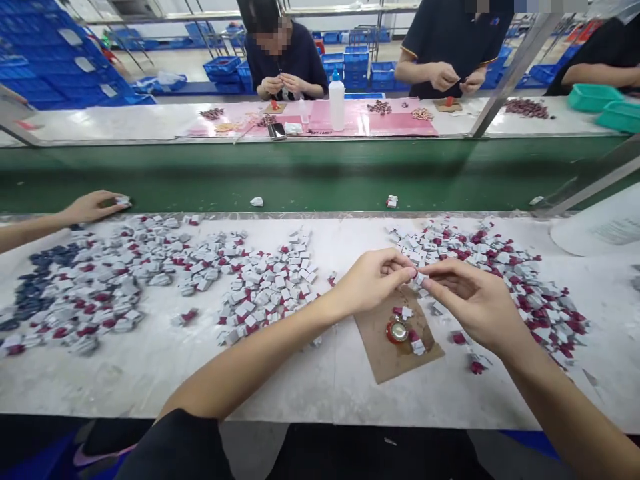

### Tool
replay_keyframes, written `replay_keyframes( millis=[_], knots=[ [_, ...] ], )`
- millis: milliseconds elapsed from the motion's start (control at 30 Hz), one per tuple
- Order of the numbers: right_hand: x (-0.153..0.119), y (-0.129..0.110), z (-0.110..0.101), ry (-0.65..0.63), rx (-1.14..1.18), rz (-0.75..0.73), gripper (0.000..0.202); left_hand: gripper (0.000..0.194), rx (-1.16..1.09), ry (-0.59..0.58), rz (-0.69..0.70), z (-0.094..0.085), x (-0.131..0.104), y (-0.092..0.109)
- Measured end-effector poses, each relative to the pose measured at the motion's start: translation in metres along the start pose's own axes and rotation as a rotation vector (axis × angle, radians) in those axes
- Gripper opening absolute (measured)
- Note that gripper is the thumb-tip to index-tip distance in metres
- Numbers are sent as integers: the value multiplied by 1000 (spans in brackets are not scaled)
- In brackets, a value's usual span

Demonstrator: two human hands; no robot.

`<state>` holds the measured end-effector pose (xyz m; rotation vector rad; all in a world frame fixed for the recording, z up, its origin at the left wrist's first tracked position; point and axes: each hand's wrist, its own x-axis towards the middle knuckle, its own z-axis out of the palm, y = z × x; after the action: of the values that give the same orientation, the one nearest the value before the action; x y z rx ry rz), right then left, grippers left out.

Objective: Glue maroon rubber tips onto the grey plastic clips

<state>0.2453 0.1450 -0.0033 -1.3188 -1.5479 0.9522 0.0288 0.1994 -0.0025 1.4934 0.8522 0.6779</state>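
Note:
My left hand (pixel 377 277) and my right hand (pixel 470 297) meet fingertip to fingertip above a piece of brown cardboard (pixel 373 350). Pinched between them is a small white-and-dark-red plastic part (pixel 417 277), mostly covered by the fingers. On the cardboard sits a small round red-rimmed container (pixel 397 330) with a pale centre. Two white-and-red parts, one of them a small piece (pixel 417 343), lie beside it. Right of my right hand spreads a pile of similar parts (pixel 540 300). Another pile (pixel 270 283) lies left of my left forearm.
A green conveyor belt (pixel 310 173) runs behind the table, carrying several small parts. At the left, another person's hand (pixel 95 205) touches a part on the belt. Dark blue parts (pixel 37 280) lie far left. A white bucket (pixel 600 220) stands right. People work across the belt near a bottle (pixel 337 107).

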Motion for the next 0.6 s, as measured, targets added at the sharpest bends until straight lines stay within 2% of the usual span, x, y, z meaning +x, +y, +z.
replay_keyframes(
  millis=[67,100,167,233,300,367,433,533,600],
  knots=[
    [-8,1,3,-15,-42,13,24,18,171,3,-30,-8,-10,2],
    [-12,2,3,-9,-58,28,24,22,330,38,-59,-15,-14,2],
    [-23,5,1,9,-80,65,25,32,752,205,-158,-36,-17,1],
    [-37,9,-2,16,-89,101,25,40,1159,436,-291,-61,-18,-3],
    [-50,10,-3,16,-88,123,24,46,1368,570,-402,-84,-16,-11],
    [-61,9,-2,16,-101,111,21,49,1443,590,-473,-98,-14,-19],
    [-68,6,2,3,-133,86,16,46,1468,554,-496,-105,-11,-27],
    [-74,3,8,-20,-148,81,14,37,1462,542,-444,-103,-6,-31],
    [-76,2,11,-27,-125,89,13,33,1379,528,-379,-99,-5,-30]
  ],
)
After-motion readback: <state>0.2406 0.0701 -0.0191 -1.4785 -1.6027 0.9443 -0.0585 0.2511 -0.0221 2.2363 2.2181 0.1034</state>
